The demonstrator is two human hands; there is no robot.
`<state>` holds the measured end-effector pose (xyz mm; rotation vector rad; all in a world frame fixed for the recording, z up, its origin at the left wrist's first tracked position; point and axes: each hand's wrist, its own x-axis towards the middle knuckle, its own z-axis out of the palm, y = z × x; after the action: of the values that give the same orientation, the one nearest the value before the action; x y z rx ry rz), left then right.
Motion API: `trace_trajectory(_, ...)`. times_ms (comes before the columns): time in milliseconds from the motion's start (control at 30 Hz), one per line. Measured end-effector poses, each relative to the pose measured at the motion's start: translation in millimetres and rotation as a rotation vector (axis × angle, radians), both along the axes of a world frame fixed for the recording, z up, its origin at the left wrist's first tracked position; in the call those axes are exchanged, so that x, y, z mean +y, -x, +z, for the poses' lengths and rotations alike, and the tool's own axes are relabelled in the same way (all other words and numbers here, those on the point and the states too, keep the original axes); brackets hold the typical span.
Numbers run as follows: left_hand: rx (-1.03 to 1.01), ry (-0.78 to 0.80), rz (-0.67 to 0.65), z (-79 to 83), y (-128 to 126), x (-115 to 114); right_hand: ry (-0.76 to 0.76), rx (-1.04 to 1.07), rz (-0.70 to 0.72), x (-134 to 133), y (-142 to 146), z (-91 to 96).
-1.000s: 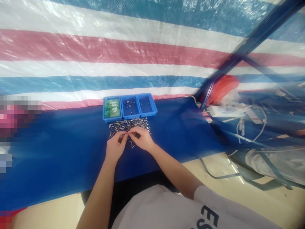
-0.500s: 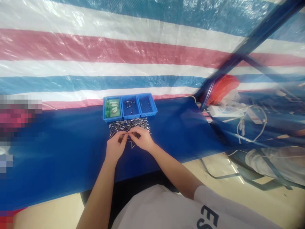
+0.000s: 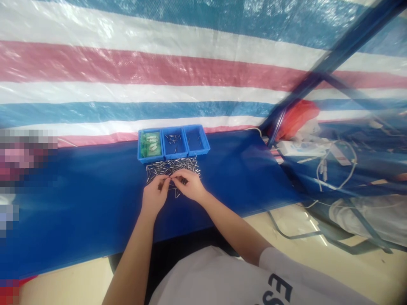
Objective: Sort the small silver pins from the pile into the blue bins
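Observation:
My left hand (image 3: 155, 192) and my right hand (image 3: 188, 184) meet fingertip to fingertip over the near side of a pile of thin metal pins (image 3: 171, 164). Both are closed in a pinch between thumb and forefinger. Whatever sits between the fingertips is too small and covered to make out. The pile spreads on the blue table just in front of a blue three-part bin (image 3: 175, 155). In its left compartment lies a green bag (image 3: 145, 148) with pale slim pieces on it. Several pins (image 3: 173, 139) lie scattered in the middle compartment, and a few in the right one.
A blue table (image 3: 85, 199) stretches to both sides, with a striped plastic sheet (image 3: 159, 67) behind it. To the right stand a dark metal frame (image 3: 318, 76), an orange-red bag (image 3: 297, 118) and a white cable (image 3: 352, 154). Blurred-out items sit at the far left.
Both hands keep the same pinch over the pile, with hardly any movement. The view shifts very slightly; the bin and pins stay as they were.

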<state>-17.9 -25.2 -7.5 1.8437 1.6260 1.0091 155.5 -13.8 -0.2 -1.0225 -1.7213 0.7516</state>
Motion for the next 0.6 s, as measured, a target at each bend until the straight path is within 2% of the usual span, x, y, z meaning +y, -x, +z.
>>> trace_trajectory(600, -0.055, -0.005, -0.035, 3.6, 3.2, -2.7, -0.036, -0.005, 0.003, -0.9, 0.8, -3.8)
